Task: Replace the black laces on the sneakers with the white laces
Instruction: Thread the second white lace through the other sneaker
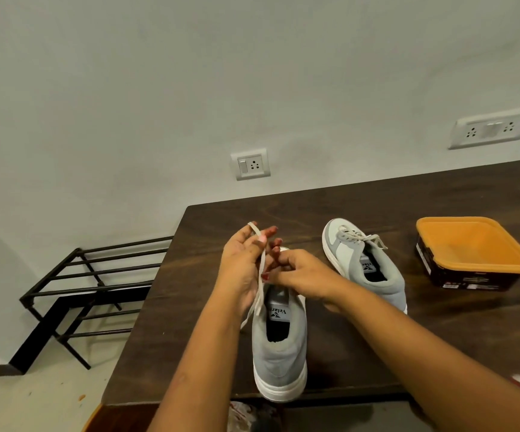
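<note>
Left of the near sneaker point(280, 347), off the table's edge, stands a black metal rack point(74, 288) of thin straight bars. Just above the near sneaker's forepart the left hand point(243, 260) is raised, palm turned inward, fingers curled, with a flat woven white lace point(260, 275) looped over its fingertips and held there. From that loop the lace runs down in two strands past the palm to the near sneaker's left side. The near sneaker is grey suede-like fabric with a thick, smooth white sole, heel toward the viewer, on the dark wood-grain table point(377, 338). Over its tongue the right hand point(302, 275) has its fingers curled tight, pinching the same lace just below the left hand. Right of the near sneaker lies the far sneaker point(364, 260), already threaded with pale laces. Further right of the near sneaker sits a square orange plastic tub point(474, 254) with dark printed sides.
</note>
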{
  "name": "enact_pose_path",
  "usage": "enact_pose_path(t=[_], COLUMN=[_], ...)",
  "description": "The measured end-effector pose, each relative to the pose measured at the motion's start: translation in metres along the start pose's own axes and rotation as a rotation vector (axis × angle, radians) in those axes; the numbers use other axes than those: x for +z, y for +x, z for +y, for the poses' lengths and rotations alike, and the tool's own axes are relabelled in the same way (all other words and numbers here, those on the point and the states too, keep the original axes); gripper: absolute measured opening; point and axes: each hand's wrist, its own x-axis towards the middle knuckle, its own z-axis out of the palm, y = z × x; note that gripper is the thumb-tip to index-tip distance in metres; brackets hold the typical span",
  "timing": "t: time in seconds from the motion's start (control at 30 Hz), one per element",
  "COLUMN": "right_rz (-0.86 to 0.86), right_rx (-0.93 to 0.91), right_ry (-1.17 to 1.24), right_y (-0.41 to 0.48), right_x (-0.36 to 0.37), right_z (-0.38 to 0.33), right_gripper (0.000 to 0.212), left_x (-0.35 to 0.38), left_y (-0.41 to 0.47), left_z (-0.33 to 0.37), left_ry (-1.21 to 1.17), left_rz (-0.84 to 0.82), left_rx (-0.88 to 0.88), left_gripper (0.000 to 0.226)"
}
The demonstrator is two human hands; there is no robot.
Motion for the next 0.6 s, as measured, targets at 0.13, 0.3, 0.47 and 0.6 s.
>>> enact_pose_path(t=[0.13, 0.3, 0.47, 0.6], right_rz=[-0.068, -0.122, -0.123, -0.142], right_rx=[0.091, 0.143, 0.213, 0.216], right_ry=[0.066, 0.133, 0.171, 0.195], right_y=[-0.006, -0.007, -0.004, -0.003], right_x=[-0.009, -0.01, -0.003, 0.002], right_z=[-0.001, -0.001, 0.002, 0.004], right_gripper=[0.017, 0.008, 0.007, 0.01], left_x=[0.004, 0.003, 0.003, 0.005], left_y=[0.001, 0.002, 0.005, 0.006], left_z=[-0.008, -0.011, -0.017, -0.024], left_ry=[-0.022, 0.031, 0.072, 0.096], left_rz=[0.159, 0.241, 0.343, 0.4], left_rx=[0.087, 0.085, 0.149, 0.162], left_gripper=[0.029, 0.035, 0.033, 0.03])
